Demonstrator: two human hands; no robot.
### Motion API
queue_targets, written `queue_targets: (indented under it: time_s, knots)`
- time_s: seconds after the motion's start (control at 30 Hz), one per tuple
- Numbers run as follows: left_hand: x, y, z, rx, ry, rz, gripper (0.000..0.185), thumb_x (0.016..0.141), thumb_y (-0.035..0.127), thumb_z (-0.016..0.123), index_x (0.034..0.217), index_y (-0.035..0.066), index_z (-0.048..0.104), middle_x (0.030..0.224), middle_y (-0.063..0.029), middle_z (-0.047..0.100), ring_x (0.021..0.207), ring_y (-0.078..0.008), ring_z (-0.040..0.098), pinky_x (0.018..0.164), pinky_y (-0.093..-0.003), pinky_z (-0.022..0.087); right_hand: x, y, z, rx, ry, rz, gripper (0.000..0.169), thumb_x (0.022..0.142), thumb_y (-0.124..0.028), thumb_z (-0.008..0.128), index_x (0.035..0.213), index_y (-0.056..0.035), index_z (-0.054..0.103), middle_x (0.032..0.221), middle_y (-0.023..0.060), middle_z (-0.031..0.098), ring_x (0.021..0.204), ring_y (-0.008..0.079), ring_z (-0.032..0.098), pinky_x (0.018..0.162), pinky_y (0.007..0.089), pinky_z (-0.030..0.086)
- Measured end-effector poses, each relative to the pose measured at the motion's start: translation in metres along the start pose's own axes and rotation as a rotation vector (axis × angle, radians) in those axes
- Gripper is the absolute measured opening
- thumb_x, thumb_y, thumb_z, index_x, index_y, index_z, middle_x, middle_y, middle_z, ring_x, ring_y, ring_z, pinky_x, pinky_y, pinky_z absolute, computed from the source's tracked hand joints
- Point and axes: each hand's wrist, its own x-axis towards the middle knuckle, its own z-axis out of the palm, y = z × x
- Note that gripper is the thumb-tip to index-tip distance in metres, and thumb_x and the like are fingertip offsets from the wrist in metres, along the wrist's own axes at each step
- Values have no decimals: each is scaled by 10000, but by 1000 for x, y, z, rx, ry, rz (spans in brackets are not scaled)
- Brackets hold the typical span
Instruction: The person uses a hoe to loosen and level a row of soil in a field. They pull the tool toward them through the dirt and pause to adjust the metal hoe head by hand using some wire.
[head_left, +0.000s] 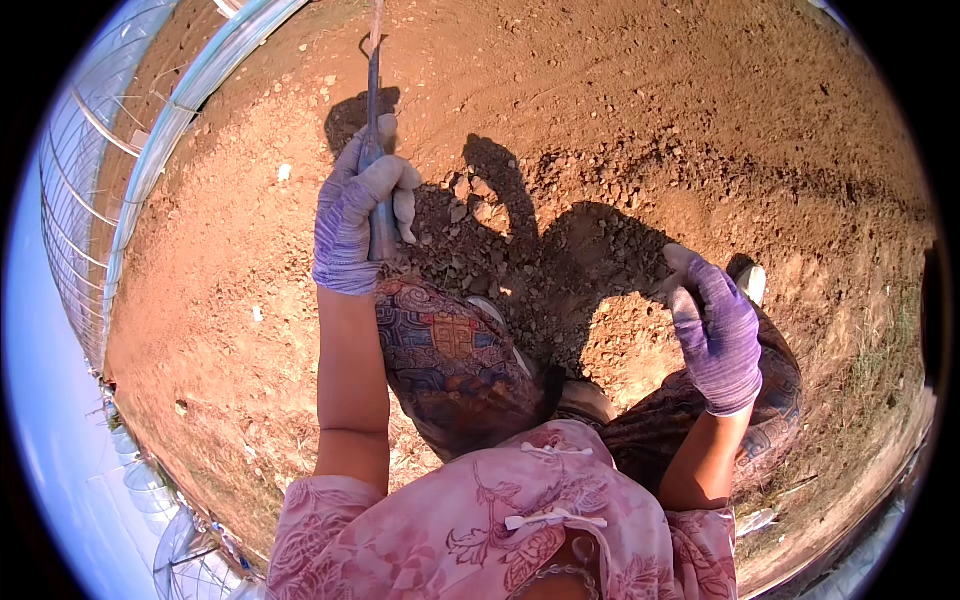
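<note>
My left hand, in a purple and white knit glove with pale coated fingertips, is closed around the grey tubular handle of a hand tool. A narrow metal shaft runs from the handle to the top of the picture, where its far end is cut off. My right hand, gloved alike, hangs above my right knee with fingers bent and a gap between thumb and forefinger. Nothing shows in it. Broken clods of soil lie between and ahead of my hands, partly in my shadow.
My patterned trouser legs are bent close to the ground, with a pale shoe at the right. A plastic-covered hoop greenhouse edges the bare soil at the left. Sparse grass grows at the right.
</note>
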Motion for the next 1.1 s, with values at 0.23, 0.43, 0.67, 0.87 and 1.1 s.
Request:
queue_targets:
  time_s: [0.23, 0.43, 0.67, 0.87, 1.1]
  knots:
    - [-69, -88, -135, -46, -71, -641, 619, 770, 183, 609, 1280, -20, 323, 951, -121, 579, 556, -129, 566, 401, -198, 451, -6, -32, -5, 31, 33, -24, 288, 825, -141, 522, 1091, -33, 534, 856, 149, 581, 772, 273, 585, 692, 316, 455]
    - [-88, -102, -112, 216, -4, -572, 540, 776, 153, 592, 1263, 31, 392, 1023, -126, 573, 826, -170, 576, 683, -277, 481, -26, -19, -4, -10, -30, -29, 268, 839, -144, 503, 1079, -31, 539, 940, 177, 587, 857, 308, 585, 738, 321, 453]
    - [-71, -157, -123, 428, -58, -481, 412, 803, 10, 543, 1208, 24, 471, 899, -30, 561, 746, -107, 515, 690, -228, 426, -48, -17, 2, -55, -53, -63, 277, 827, -120, 519, 1087, -25, 537, 933, 157, 601, 840, 260, 597, 746, 314, 450]
    - [-70, -145, -91, 264, 188, -300, 408, 808, -7, 536, 1210, 6, 464, 896, -47, 546, 708, -96, 507, 665, -200, 423, -60, -8, -4, -28, -38, 61, 268, 835, -112, 511, 1086, -21, 532, 887, 141, 610, 807, 224, 601, 726, 292, 454]
    - [-75, -167, -132, 353, 44, -434, 401, 811, 25, 555, 1204, 25, 473, 981, -84, 577, 860, -108, 534, 799, -248, 431, -45, -73, -6, -145, -254, -222, 254, 819, -156, 513, 1046, -54, 562, 826, 121, 593, 741, 280, 579, 674, 327, 459]
